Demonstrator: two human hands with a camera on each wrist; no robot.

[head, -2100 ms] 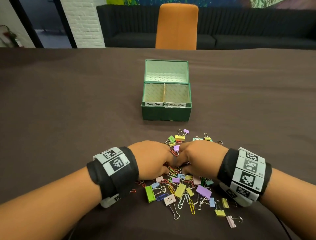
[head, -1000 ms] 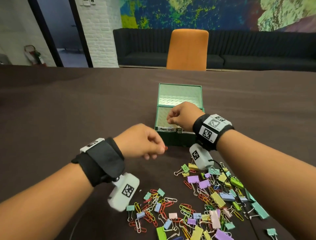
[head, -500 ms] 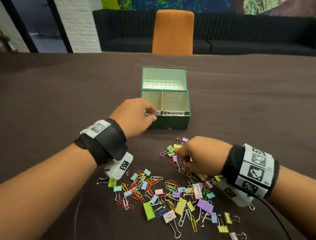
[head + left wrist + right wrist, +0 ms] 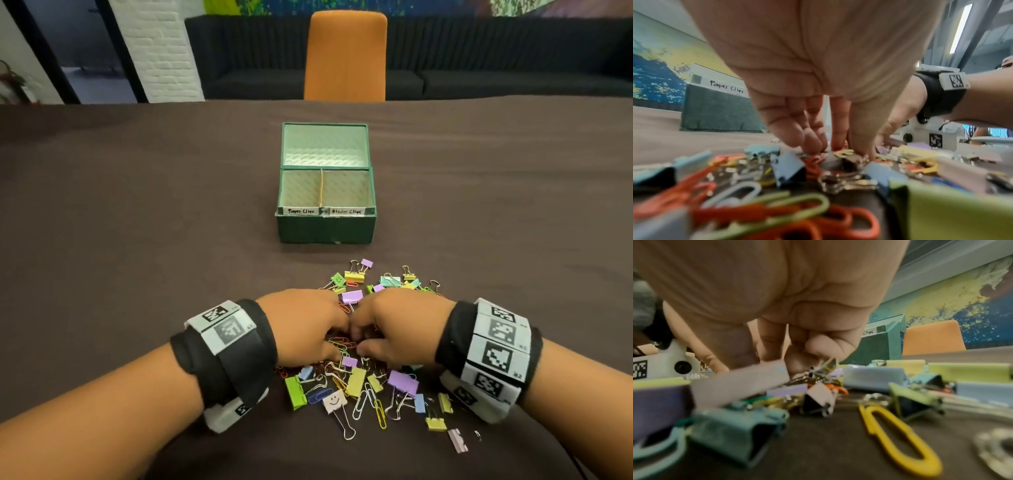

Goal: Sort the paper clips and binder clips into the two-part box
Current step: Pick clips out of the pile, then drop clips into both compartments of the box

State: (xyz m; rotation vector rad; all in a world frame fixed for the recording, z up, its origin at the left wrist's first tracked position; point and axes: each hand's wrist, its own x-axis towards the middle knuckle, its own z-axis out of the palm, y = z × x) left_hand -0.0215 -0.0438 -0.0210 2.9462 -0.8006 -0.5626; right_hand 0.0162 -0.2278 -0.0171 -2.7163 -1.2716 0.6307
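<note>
The green two-part box [image 4: 325, 233] stands open mid-table, its left part labelled Paper Clips and its right part Binder Clips; what lies inside is hidden. A pile of coloured paper clips and binder clips [image 4: 359, 387] lies in front of it. Both hands reach down into the pile, side by side. My left hand [image 4: 337, 339] points down, thumb and forefinger pinching a yellow-orange paper clip [image 4: 844, 152] that lies on the cloth. My right hand [image 4: 359, 341] has its fingers curled, pinching the wire handle of a small binder clip [image 4: 826, 365].
An orange chair [image 4: 346, 54] stands at the far edge of the table, with a dark sofa [image 4: 513, 68] behind it. A pink binder clip [image 4: 457, 440] lies apart at the near right. Brown cloth [image 4: 137, 222] covers the table around the box.
My left hand has come back from the box's paper-clip side down into the pile. My right hand has stayed in the pile and moved a little nearer to me.
</note>
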